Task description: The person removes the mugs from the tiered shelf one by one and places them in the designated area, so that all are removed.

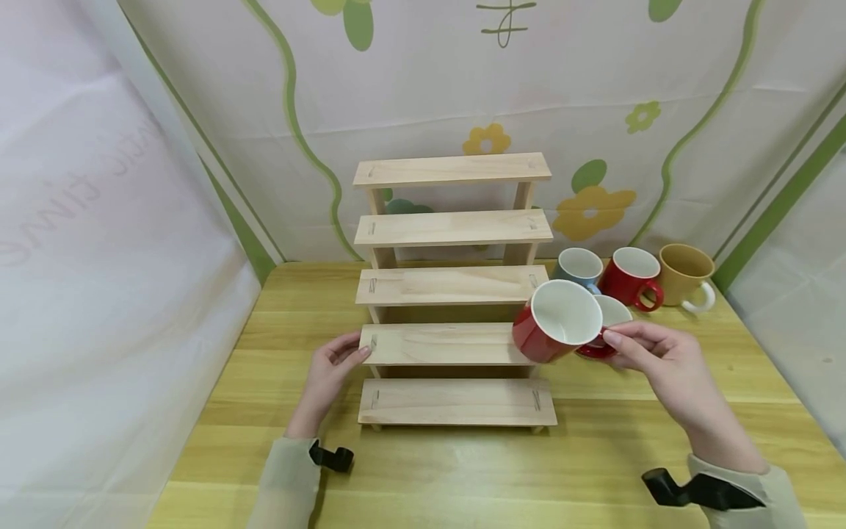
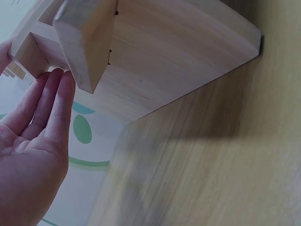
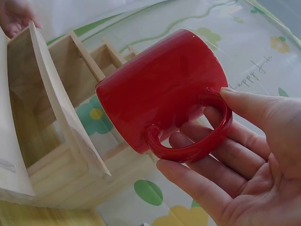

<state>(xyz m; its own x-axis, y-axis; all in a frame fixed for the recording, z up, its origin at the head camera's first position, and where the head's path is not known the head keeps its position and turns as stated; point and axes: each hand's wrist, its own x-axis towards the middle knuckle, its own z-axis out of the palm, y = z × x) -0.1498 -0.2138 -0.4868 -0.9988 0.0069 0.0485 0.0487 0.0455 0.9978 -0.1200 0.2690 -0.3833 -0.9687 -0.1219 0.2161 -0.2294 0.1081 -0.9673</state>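
A red mug (image 1: 558, 323) with a white inside is tilted in the air over the right end of the second-lowest shelf. My right hand (image 1: 677, 371) holds it by its handle (image 3: 195, 148), thumb on one side and fingers on the other. The pale wooden stepped rack (image 1: 456, 285) stands on the table. At the left end of its second-lowest shelf is my left hand (image 1: 330, 371), thumb on top. In the left wrist view its fingers (image 2: 59, 101) reach to the underside, so the hand pinches the shelf end.
Right of the rack stand a blue mug (image 1: 579, 266), a red mug (image 1: 631, 275), a yellow mug (image 1: 685, 273) with a white handle, and another red mug (image 1: 615, 312), partly hidden by the held one. Printed cloth (image 1: 423, 88) hangs behind the wooden table (image 1: 463, 477).
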